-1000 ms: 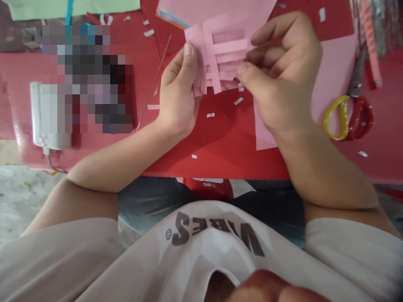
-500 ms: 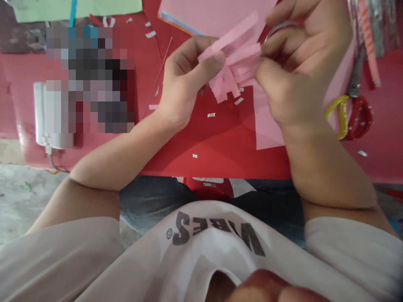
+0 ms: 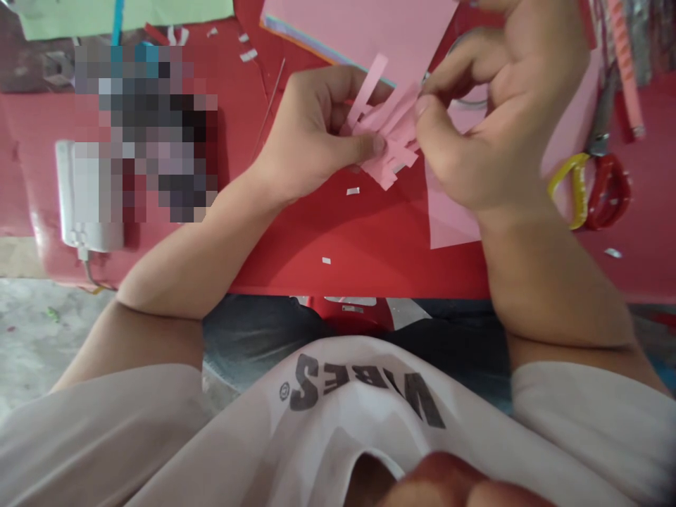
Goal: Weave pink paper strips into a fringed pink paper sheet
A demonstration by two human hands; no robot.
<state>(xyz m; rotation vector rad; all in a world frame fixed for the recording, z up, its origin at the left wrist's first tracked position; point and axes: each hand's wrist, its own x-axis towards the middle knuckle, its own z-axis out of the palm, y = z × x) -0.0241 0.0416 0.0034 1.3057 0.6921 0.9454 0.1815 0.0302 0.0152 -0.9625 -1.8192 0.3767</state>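
My left hand (image 3: 322, 134) pinches a bundle of cut pink paper strips (image 3: 391, 134) between thumb and fingers, the strips fanning out in several directions. At the bundle's right edge, my right hand (image 3: 486, 127) has thumb and forefinger pressed together on a strip; the exact grip is partly hidden. Behind the right fingers shows part of a thin round rim (image 3: 470, 103), its kind unclear. A pink paper sheet (image 3: 451, 218) lies under my right wrist. Above the hands is a stack of coloured paper (image 3: 338, 28), pink on top.
Scissors (image 3: 591, 183) with yellow and red handles lie at the right, beside a pink striped stick (image 3: 623, 70). A white device with a cable (image 3: 92, 197) sits at the left, next to a blurred-out patch. Small paper scraps (image 3: 353, 191) dot the red table (image 3: 370, 260). Green paper (image 3: 132, 17) lies at the back left.
The strip bundle has tilted and shifted slightly down in my left hand. My right thumb and forefinger have moved a little left along its edge.
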